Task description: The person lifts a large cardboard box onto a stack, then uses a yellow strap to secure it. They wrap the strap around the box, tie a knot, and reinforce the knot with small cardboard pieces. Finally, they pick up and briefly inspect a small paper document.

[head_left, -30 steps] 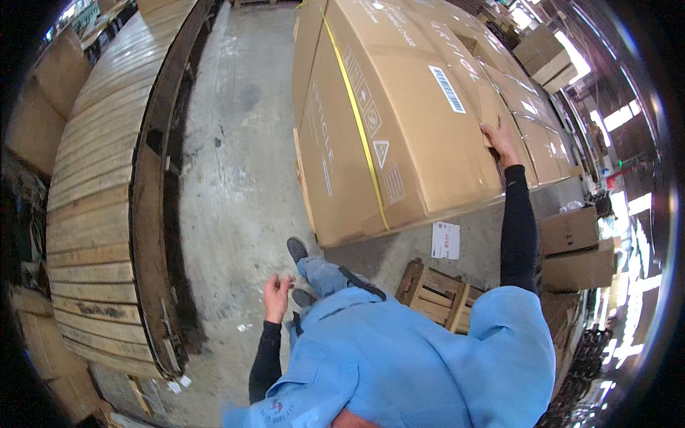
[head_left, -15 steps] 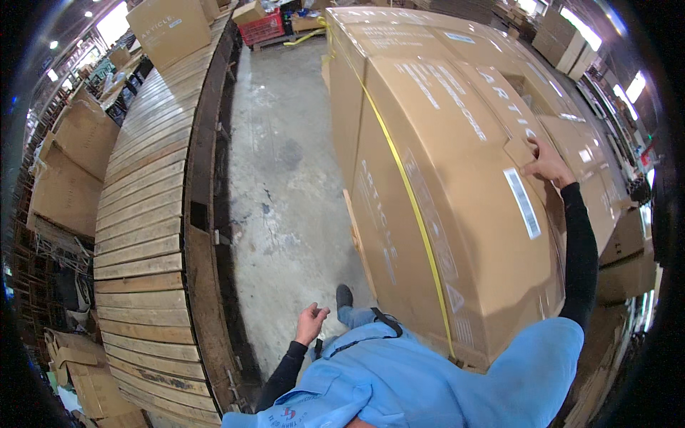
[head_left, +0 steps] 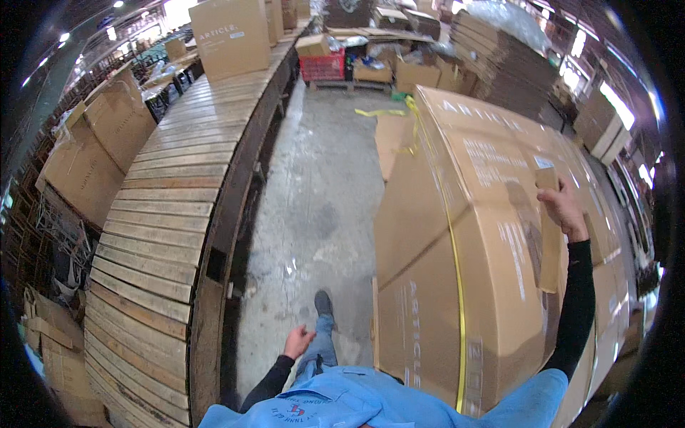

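Observation:
My right hand (head_left: 565, 210) is closed around the upper part of a narrow brown cardboard strip (head_left: 549, 250). The strip hangs lengthwise over the top of a large stack of cardboard boxes (head_left: 492, 285) on my right. Down the near side of that stack runs a yellow strap (head_left: 457, 285), its far end loose by the far corner. My left hand (head_left: 298, 342) hangs low in front of me, over the floor and apart from everything. Its fingers are loosely bent, with nothing in them.
A slatted wooden conveyor or bench (head_left: 153, 228) runs along my left, with an upright cardboard box (head_left: 232, 43) at its far end. Ahead across the concrete floor (head_left: 314, 185) stand a red crate (head_left: 322, 65) and flattened cardboard piles (head_left: 499, 60). A yellow strap end (head_left: 380, 112) lies on the floor.
I have stepped forward along the stack and the view has tilted up. My right hand, earlier on the box top, now grips the cardboard strip. The left hand still hangs low and free.

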Demonstrator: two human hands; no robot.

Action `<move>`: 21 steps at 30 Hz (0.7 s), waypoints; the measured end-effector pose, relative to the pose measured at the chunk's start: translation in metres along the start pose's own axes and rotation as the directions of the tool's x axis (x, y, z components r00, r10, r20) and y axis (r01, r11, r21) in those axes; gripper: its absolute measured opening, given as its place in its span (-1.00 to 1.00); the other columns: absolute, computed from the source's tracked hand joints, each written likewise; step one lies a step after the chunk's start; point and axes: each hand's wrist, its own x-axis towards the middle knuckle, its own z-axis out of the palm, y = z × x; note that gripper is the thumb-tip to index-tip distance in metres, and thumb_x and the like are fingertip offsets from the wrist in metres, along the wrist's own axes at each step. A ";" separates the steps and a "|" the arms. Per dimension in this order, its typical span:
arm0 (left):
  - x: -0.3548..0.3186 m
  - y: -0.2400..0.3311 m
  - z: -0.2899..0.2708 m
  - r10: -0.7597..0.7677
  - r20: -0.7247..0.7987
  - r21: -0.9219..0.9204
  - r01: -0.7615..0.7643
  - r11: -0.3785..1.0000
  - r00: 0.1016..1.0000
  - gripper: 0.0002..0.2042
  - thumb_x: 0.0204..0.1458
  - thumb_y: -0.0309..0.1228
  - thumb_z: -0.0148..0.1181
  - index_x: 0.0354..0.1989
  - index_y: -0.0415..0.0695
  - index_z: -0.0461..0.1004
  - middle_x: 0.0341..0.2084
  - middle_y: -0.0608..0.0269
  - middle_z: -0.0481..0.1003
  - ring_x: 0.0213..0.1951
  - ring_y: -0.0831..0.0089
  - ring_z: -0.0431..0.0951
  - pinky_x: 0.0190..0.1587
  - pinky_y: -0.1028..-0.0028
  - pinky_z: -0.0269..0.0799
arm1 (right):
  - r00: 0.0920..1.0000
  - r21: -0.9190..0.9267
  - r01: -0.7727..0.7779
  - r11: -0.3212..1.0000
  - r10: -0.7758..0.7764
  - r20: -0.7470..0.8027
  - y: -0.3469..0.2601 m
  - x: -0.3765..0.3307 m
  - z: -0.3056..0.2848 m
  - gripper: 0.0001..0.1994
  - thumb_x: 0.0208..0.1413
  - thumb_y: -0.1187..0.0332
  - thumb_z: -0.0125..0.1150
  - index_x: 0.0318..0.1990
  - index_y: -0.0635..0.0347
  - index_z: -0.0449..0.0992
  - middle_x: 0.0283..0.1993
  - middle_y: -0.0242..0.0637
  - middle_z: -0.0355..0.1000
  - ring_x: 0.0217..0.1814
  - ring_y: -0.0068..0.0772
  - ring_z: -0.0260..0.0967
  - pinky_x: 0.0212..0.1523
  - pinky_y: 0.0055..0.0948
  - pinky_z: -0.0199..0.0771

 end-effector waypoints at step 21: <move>0.467 0.326 -0.137 0.385 -0.021 -0.394 -0.362 0.845 0.923 -0.72 0.17 -0.31 0.12 -0.42 -0.31 0.36 -0.38 0.08 0.62 -0.29 0.52 0.58 -0.26 0.49 0.45 | 0.914 0.844 0.039 0.535 0.323 -0.247 0.144 0.355 0.099 -0.60 0.21 0.05 0.08 -0.07 0.24 0.45 -0.28 -0.25 0.45 -0.22 -0.34 0.43 -0.12 -0.38 0.52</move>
